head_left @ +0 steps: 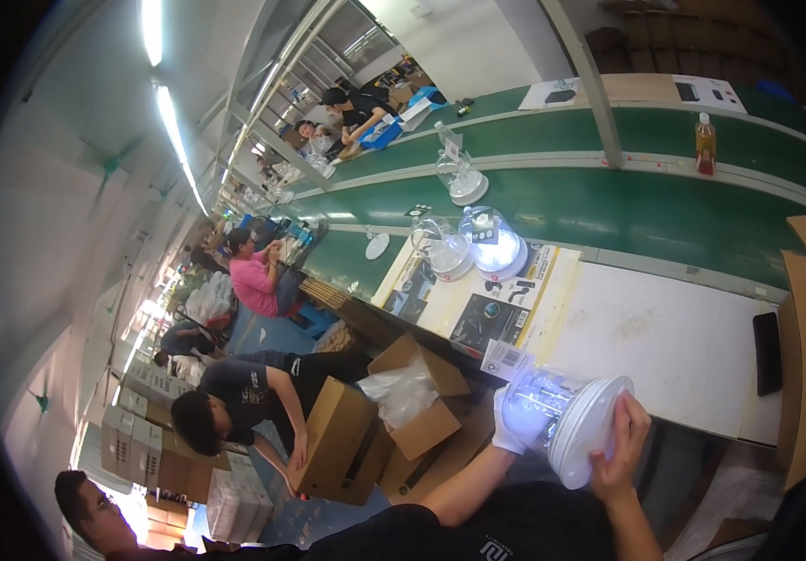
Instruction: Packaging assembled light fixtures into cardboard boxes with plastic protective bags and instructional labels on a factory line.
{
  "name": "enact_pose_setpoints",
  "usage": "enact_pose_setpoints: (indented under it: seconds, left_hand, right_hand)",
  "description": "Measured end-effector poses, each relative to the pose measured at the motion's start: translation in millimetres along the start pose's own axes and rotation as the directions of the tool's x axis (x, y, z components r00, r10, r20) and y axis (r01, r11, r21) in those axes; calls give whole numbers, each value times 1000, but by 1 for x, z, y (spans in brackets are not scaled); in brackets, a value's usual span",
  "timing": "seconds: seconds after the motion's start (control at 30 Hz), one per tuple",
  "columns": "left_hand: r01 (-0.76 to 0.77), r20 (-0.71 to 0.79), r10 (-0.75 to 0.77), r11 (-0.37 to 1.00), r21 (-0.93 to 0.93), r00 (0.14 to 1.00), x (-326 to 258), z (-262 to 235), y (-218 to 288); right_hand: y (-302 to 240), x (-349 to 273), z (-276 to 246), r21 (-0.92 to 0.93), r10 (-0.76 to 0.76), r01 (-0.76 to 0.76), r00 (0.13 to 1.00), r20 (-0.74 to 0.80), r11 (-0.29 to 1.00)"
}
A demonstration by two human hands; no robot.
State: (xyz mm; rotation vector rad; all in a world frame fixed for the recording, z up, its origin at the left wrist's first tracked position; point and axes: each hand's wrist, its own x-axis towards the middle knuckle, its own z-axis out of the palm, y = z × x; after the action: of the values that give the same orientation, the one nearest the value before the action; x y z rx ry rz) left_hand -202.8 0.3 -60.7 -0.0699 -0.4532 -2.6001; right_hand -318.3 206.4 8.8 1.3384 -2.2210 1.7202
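A lit dome lamp point(552, 416) with a clear cover and a round white base lies tilted on its side in front of my chest. My left hand point(509, 425), in a white glove, is wrapped round the clear cover; part of its fingers is hidden behind the glow. My bare right hand point(620, 449) grips the white base, thumb on its flat underside and fingers at the rim. A printed tag point(506, 360) sticks out by the dome. On the bench beyond stand a second glowing dome lamp point(494, 248) and an unlit dome lamp point(442, 251).
Another dome point(463, 178) stands on the green conveyor point(552, 201). A black phone point(767, 353) lies on the white worktop point(646, 318), near an open carton point(805, 346). A bottle point(706, 145) stands farther back. At left, a co-worker point(244, 402) handles a cardboard box point(337, 439).
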Motion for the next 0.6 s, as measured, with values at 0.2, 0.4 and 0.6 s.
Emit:
enact_pose_setpoints:
  seconds: [0.2,0.4,0.6]
  left_hand:
    - [142,-50,-148,984,-110,988,-10,-1,-1]
    - [155,-159,-173,981,-118,972,-14,-2,-12]
    - [137,-381,26,909,393,924,-11,11,-14]
  right_hand:
    - [0,0,-7,37,77,-76,997,-15,996]
    - [8,3,-8,53,96,-98,995,27,994]
    - [23,2,-2,99,168,-164,985,-32,981]
